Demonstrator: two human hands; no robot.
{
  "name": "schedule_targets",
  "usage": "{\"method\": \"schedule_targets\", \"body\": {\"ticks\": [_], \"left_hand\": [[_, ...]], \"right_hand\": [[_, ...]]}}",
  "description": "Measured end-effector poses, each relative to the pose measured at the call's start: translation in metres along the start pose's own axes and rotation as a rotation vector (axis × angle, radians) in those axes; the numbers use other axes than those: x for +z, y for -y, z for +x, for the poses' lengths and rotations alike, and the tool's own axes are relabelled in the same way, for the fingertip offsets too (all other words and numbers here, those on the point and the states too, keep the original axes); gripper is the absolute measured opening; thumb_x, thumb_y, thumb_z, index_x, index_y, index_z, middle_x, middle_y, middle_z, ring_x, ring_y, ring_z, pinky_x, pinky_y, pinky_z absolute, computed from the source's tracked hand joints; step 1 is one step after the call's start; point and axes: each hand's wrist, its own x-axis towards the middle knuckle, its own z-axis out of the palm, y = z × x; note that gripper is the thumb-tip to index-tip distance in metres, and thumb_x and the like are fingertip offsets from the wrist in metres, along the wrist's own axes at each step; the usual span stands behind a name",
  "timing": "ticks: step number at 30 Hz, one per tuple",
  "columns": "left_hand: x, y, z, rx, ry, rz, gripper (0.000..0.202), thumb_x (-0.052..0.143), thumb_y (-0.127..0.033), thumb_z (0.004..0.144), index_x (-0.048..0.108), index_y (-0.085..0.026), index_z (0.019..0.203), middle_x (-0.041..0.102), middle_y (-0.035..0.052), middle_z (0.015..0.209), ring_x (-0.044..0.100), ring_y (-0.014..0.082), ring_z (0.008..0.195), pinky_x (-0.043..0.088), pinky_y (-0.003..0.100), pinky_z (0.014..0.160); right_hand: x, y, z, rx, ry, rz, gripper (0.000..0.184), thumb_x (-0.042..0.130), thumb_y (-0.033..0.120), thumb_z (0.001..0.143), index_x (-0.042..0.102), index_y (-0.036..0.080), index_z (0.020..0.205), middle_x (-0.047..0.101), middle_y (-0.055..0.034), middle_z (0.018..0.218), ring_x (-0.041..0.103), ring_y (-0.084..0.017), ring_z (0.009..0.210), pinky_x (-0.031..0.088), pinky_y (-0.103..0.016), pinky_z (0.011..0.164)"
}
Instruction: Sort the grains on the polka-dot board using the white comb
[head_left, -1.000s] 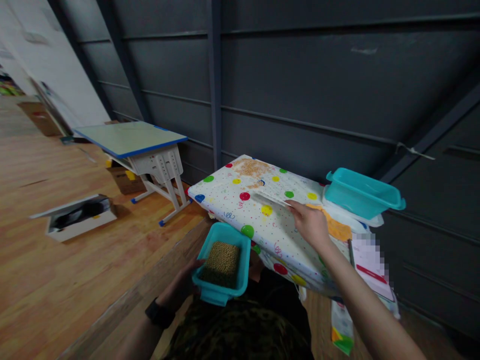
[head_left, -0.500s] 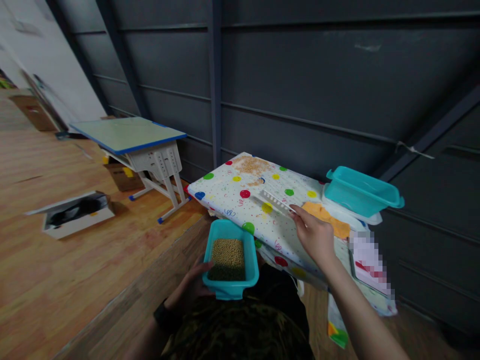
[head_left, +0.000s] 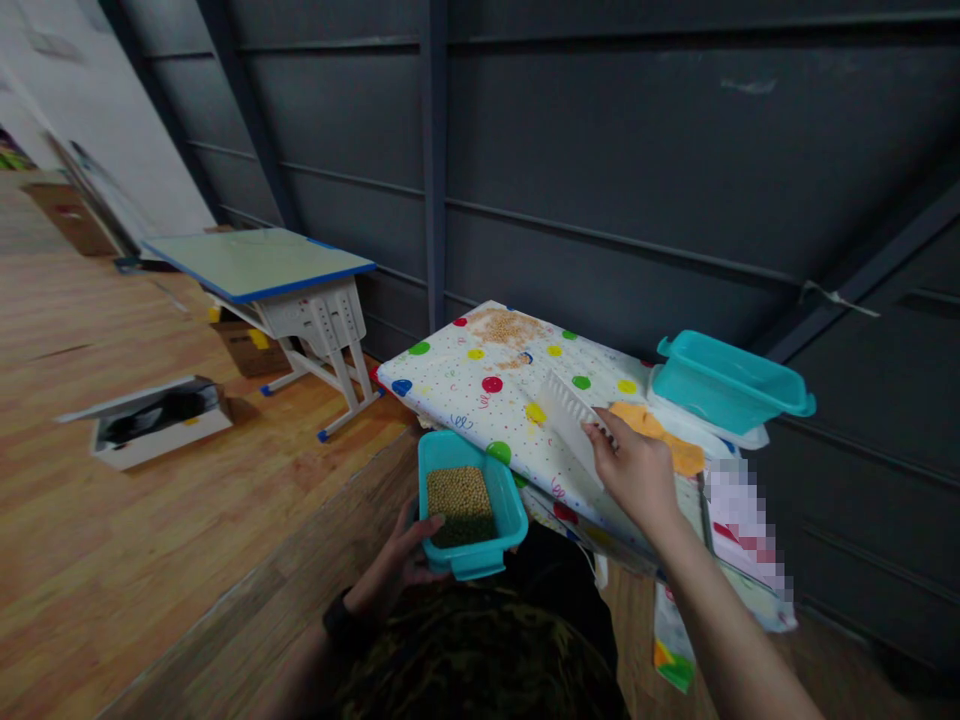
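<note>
My left hand (head_left: 409,550) grips a teal plastic container (head_left: 513,512) by its left side, thumb over the rim. Inside it lie yellow soybeans (head_left: 457,488) and, nearer me, a band of small dark green grains (head_left: 465,531). The container is held just off the table's front edge, above my lap. With fingers and thumb, my right hand (head_left: 637,468) pinches a thin white plastic piece (head_left: 568,412) with a row of ridges or slots along one edge. That piece is tilted over the spotted tablecloth (head_left: 450,385); whether it touches the cloth, I cannot tell.
Loose beans and brown grains (head_left: 506,328) are scattered at the table's far corner. An orange cloth (head_left: 682,457) lies beyond my right hand. Another teal container (head_left: 731,375) stands at the back right. To the left are a desk (head_left: 262,262) and an open white box (head_left: 165,440).
My right hand has turned the white piece so that its broad face shows. The container has shifted slightly right and tilted, and my left thumb now reaches further over its rim.
</note>
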Motion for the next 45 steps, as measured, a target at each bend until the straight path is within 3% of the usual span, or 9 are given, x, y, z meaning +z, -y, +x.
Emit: {"method": "schedule_targets", "body": {"ticks": [5,11,16,21,25,30,33,39,45], "left_hand": [[0.003,-0.001,-0.005,0.010,0.036,0.088,0.114,0.093,-0.059,0.088,0.030,-0.038,0.182,0.066,0.0171,0.169,0.082,0.0406,0.127,0.070,0.055,0.102],[0.002,-0.003,-0.007,0.030,-0.031,0.121,0.114,0.093,-0.063,0.085,0.033,-0.039,0.179,0.064,0.0156,0.171,0.079,0.0436,0.131,0.072,0.053,0.093],[0.005,-0.006,-0.010,0.010,-0.087,0.118,0.111,0.095,-0.055,0.085,0.036,-0.036,0.177,0.070,0.0155,0.164,0.083,0.0413,0.123,0.073,0.051,0.090],[0.009,-0.009,-0.015,0.049,-0.061,0.097,0.112,0.094,-0.054,0.088,0.031,-0.038,0.179,0.068,0.0166,0.166,0.083,0.0402,0.124,0.075,0.050,0.090],[0.007,-0.009,-0.015,0.078,-0.048,0.086,0.106,0.093,-0.053,0.090,0.038,-0.036,0.179,0.075,0.0174,0.157,0.085,0.0404,0.120,0.074,0.052,0.092],[-0.006,-0.007,-0.009,0.069,-0.158,0.063,0.112,0.095,-0.051,0.086,0.035,-0.036,0.180,0.068,0.0183,0.167,0.084,0.0434,0.123,0.075,0.054,0.087],[-0.010,-0.011,-0.010,0.085,-0.191,0.067,0.109,0.093,-0.050,0.087,0.037,-0.036,0.180,0.065,0.0185,0.171,0.081,0.0465,0.130,0.075,0.054,0.086],[-0.010,-0.024,-0.016,0.167,-0.197,0.025,0.097,0.093,-0.043,0.088,0.049,-0.037,0.174,0.066,0.0151,0.170,0.075,0.0441,0.143,0.073,0.054,0.099],[-0.013,-0.024,-0.013,0.169,-0.212,-0.003,0.095,0.095,-0.040,0.085,0.053,-0.034,0.170,0.074,0.0151,0.161,0.079,0.0407,0.135,0.072,0.052,0.101]], "right_hand": [[-0.015,0.038,-0.017,-0.209,-0.066,0.020,0.042,0.050,0.031,0.115,0.089,0.015,0.119,0.080,-0.0069,0.066,0.069,-0.018,0.047,0.038,-0.029,0.050],[-0.032,0.066,-0.032,-0.324,-0.082,0.207,0.033,0.056,0.026,0.115,0.087,0.015,0.121,0.085,-0.0064,0.077,0.071,-0.015,0.051,0.048,-0.025,0.055],[-0.010,0.050,-0.007,-0.201,-0.136,0.132,0.036,0.056,0.032,0.115,0.088,0.016,0.120,0.084,-0.0076,0.073,0.072,-0.017,0.053,0.044,-0.026,0.055],[0.019,0.033,0.018,-0.124,0.030,-0.076,0.038,0.055,0.029,0.111,0.088,0.016,0.125,0.082,-0.0083,0.069,0.071,-0.020,0.054,0.034,-0.028,0.054],[0.010,0.041,0.003,-0.265,0.110,0.003,0.038,0.054,0.028,0.111,0.087,0.019,0.128,0.087,-0.0083,0.079,0.075,-0.018,0.061,0.040,-0.027,0.057],[0.002,0.052,-0.008,-0.325,0.000,0.200,0.036,0.055,0.030,0.114,0.088,0.020,0.125,0.090,-0.0099,0.093,0.078,-0.018,0.066,0.050,-0.026,0.064],[0.019,0.047,0.019,-0.227,-0.021,0.157,0.037,0.055,0.034,0.114,0.089,0.019,0.121,0.089,-0.0101,0.086,0.076,-0.019,0.061,0.045,-0.027,0.060],[0.059,0.029,0.082,-0.049,0.156,-0.031,0.037,0.061,0.034,0.109,0.087,0.019,0.132,0.088,-0.0120,0.087,0.077,-0.024,0.066,0.035,-0.030,0.062],[0.072,0.020,0.071,-0.048,0.144,-0.042,0.043,0.051,0.033,0.110,0.088,0.020,0.129,0.087,-0.0119,0.085,0.073,-0.023,0.065,0.030,-0.032,0.062]]}}
